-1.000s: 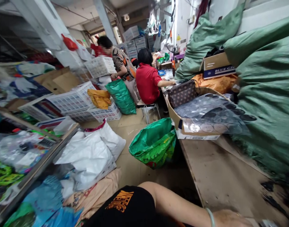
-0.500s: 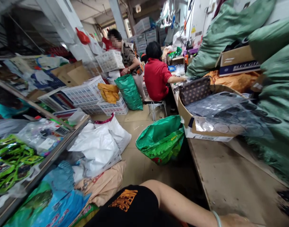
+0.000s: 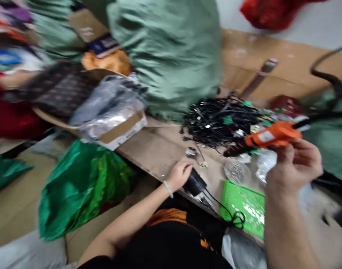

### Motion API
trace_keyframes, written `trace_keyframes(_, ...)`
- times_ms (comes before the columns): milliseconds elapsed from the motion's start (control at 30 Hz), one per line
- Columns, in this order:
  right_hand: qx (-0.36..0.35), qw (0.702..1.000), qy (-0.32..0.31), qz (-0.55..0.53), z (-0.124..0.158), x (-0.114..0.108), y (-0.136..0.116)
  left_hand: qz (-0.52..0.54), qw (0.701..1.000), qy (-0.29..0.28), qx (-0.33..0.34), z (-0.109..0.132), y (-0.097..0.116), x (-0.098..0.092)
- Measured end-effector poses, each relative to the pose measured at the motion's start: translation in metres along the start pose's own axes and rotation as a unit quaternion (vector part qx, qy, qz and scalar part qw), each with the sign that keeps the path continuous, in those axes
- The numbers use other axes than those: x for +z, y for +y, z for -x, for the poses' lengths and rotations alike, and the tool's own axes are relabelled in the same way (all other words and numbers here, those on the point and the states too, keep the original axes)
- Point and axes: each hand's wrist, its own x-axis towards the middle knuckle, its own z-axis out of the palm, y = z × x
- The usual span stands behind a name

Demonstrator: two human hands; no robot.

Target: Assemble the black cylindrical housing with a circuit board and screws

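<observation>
My right hand (image 3: 298,160) is closed on an orange electric screwdriver (image 3: 267,137), whose dark tip points left over the bench. My left hand (image 3: 180,175), with a pale bangle on the wrist, rests at the bench edge, fingers curled over the end of a black box-shaped power unit (image 3: 195,182) with cords running from it. Below the screwdriver stand a round clear tub of small metal pieces (image 3: 237,171) and a bright green tray (image 3: 242,207) holding more small pieces. A heap of black cables (image 3: 224,119) lies behind them. The picture is smeared by motion.
A carton (image 3: 123,130) with clear plastic sheets stands left on the bench (image 3: 156,149). Large pale green sacks (image 3: 171,56) lean behind it. An open green bag (image 3: 81,190) stands on the floor. A co-worker's red sleeve (image 3: 11,108) shows at far left.
The view has swung right from the room to the bench. My right hand and the orange screwdriver have come into view. My left hand now lies at the black power unit.
</observation>
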Motion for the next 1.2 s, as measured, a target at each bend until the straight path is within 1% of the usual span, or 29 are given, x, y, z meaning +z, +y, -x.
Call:
trace_keyframes(33, -0.053, 0.996, 0.069, 0.021, 0.001, -0.017, 0.003, 0.010, 1.000, -0.010, 0.004, 0.000, -0.002, 0.002)
trace_keyframes(67, -0.109, 0.986, 0.122, 0.040, 0.001, -0.029, 0.005, 0.017, 1.000, -0.018, 0.006, 0.000, -0.004, 0.003)
trace_keyframes(100, -0.151, 0.975, 0.150, 0.058, 0.001, -0.036, 0.007, 0.022, 0.999, -0.024, 0.008, 0.001, -0.004, 0.003)
trace_keyframes(133, -0.170, 0.971, 0.148, 0.074, 0.000, -0.040, 0.009, 0.026, 0.999, -0.030, 0.009, 0.001, -0.004, 0.003)
trace_keyframes(167, -0.162, 0.976, 0.119, 0.084, -0.002, -0.041, 0.011, 0.028, 0.999, -0.035, 0.009, 0.002, -0.004, 0.002)
trace_keyframes(200, -0.140, 0.984, 0.071, 0.084, -0.003, -0.039, 0.013, 0.030, 0.999, -0.037, 0.011, 0.003, -0.003, 0.002)
trace_keyframes(267, -0.084, 0.994, -0.051, 0.048, -0.003, -0.028, 0.018, 0.032, 0.999, -0.041, 0.015, 0.003, -0.002, 0.000)
trace_keyframes(300, -0.057, 0.992, -0.108, 0.016, -0.002, -0.021, 0.020, 0.032, 0.998, -0.041, 0.017, 0.003, -0.003, 0.000)
trace_keyframes(333, -0.031, 0.988, -0.152, -0.015, -0.001, -0.013, 0.021, 0.031, 0.998, -0.042, 0.019, 0.004, -0.003, 0.000)
trace_keyframes(367, -0.005, 0.983, -0.178, -0.037, 0.001, -0.004, 0.023, 0.031, 0.998, -0.042, 0.020, 0.004, -0.003, -0.001)
trace_keyframes(400, 0.019, 0.981, -0.185, -0.048, 0.004, 0.004, 0.023, 0.030, 0.998, -0.044, 0.021, 0.004, -0.004, -0.001)
trace_keyframes(467, 0.055, 0.981, -0.177, -0.053, 0.007, 0.019, 0.022, 0.030, 0.998, -0.046, 0.022, 0.004, -0.005, -0.001)
trace_keyframes(533, 0.050, 0.984, -0.157, -0.071, 0.009, 0.029, 0.020, 0.033, 0.998, -0.047, 0.025, 0.005, -0.005, 0.000)
trace_keyframes(600, 0.028, 0.985, -0.134, -0.105, 0.010, 0.036, 0.016, 0.039, 0.998, -0.044, 0.028, 0.005, -0.005, 0.000)
trace_keyframes(667, 0.025, 0.981, -0.133, -0.140, 0.015, 0.041, 0.011, 0.045, 0.998, -0.038, 0.029, 0.005, -0.005, 0.000)
trace_keyframes(800, 0.099, 0.959, -0.174, -0.201, 0.044, 0.050, 0.005, 0.046, 0.998, -0.035, 0.029, 0.006, -0.004, 0.000)
trace_keyframes(900, 0.134, 0.953, -0.176, -0.208, 0.070, 0.055, 0.010, 0.049, 0.998, -0.032, 0.027, 0.007, -0.005, 0.000)
trace_keyframes(1033, 0.142, 0.957, -0.173, -0.186, 0.092, 0.060, 0.024, 0.055, 0.998, -0.037, 0.008, 0.009, -0.007, 0.001)
trace_keyframes(1200, 0.144, 0.955, -0.174, -0.191, 0.100, 0.064, 0.035, 0.071, 0.997, -0.040, 0.011, 0.007, -0.003, 0.000)
